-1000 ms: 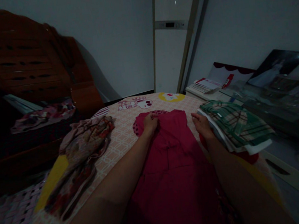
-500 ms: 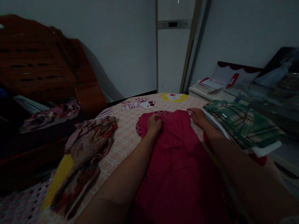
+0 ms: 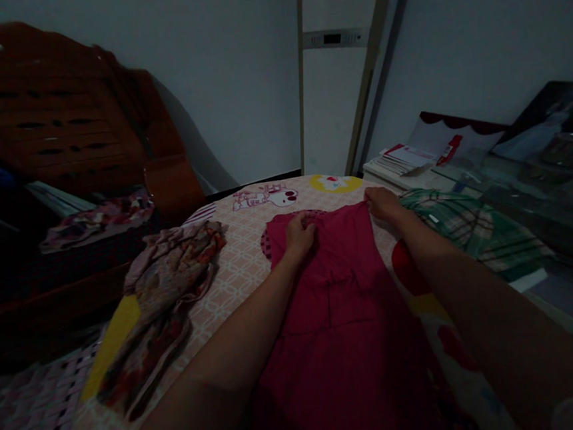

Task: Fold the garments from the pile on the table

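Observation:
A dark pink garment [image 3: 336,358] lies spread lengthwise over a patterned cloth [image 3: 241,272] on a rounded surface. My left hand [image 3: 299,235] rests on its upper left part, fingers curled together on the fabric. At the upper right corner my right hand [image 3: 382,202] pinches the edge, and the fabric there is drawn taut. Small gathers and a seam show across the garment's middle. To the left is a crumpled floral garment [image 3: 176,271]; a green plaid cloth [image 3: 473,229] sits beyond my right forearm.
A carved wooden bench [image 3: 58,128] with a floral cloth [image 3: 104,219] on it stands at the left. A tall white cabinet-like unit [image 3: 334,104] is at the back. Papers [image 3: 402,159] and glassware [image 3: 570,157] sit on the right.
My right hand has moved slightly up and to the right, pulling the garment's corner outward. The garment's top right edge looks straighter. My left hand has barely shifted.

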Tool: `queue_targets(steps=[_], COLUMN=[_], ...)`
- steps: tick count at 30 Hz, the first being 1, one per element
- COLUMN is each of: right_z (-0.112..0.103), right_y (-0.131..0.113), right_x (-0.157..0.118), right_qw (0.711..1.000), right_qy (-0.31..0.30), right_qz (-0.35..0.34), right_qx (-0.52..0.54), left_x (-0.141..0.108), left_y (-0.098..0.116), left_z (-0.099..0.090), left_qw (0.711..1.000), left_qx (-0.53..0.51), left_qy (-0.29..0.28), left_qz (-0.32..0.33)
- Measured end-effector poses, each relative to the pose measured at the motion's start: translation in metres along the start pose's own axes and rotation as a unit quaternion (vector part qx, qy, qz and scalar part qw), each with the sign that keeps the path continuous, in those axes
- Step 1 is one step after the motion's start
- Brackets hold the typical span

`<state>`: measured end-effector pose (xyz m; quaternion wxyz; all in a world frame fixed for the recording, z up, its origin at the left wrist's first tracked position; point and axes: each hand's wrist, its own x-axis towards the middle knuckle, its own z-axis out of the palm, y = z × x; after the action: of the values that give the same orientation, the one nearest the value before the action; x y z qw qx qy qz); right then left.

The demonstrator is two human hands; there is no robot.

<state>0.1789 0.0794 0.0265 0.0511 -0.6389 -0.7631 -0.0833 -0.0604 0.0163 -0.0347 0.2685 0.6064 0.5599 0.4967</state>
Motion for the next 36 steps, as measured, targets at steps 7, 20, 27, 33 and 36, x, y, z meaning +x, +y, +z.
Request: queue_targets(steps=[7,20,27,33,36], right_z=[0.009,0.021,0.065,0.029,0.0], right_y=[-0.012,-0.015,-0.023,-0.038,-0.062], right_x=[-0.005,-0.05,-0.09,-0.102,-0.122], right_qw=[0.998,0.992,0.98,0.967,0.932], right_qy=[-0.039,0.057,0.042,0.045,-0.034], right_qz=[-0.032,-0.014,-0.102,-0.11,-0.197], right_qx=[-0.037,0.109,0.164,0.225,0.302], left_x=[-0.003,0.001,0.002,0.002,0.007], left_y=[0.006,0.003,-0.002,-0.004,0.005], left_z=[-0.001,-0.006,-0.009,-0.017,-0.027], left_qw=[0.997,0.993,0.992,0.989,0.992], left_qx=[0.076,0.114,0.119,0.147,0.122], left_qy=[-0.027,-0.022,-0.034,0.005,0.021], left_qz=[-0.009,-0.027,-0.018,0.004,0.012])
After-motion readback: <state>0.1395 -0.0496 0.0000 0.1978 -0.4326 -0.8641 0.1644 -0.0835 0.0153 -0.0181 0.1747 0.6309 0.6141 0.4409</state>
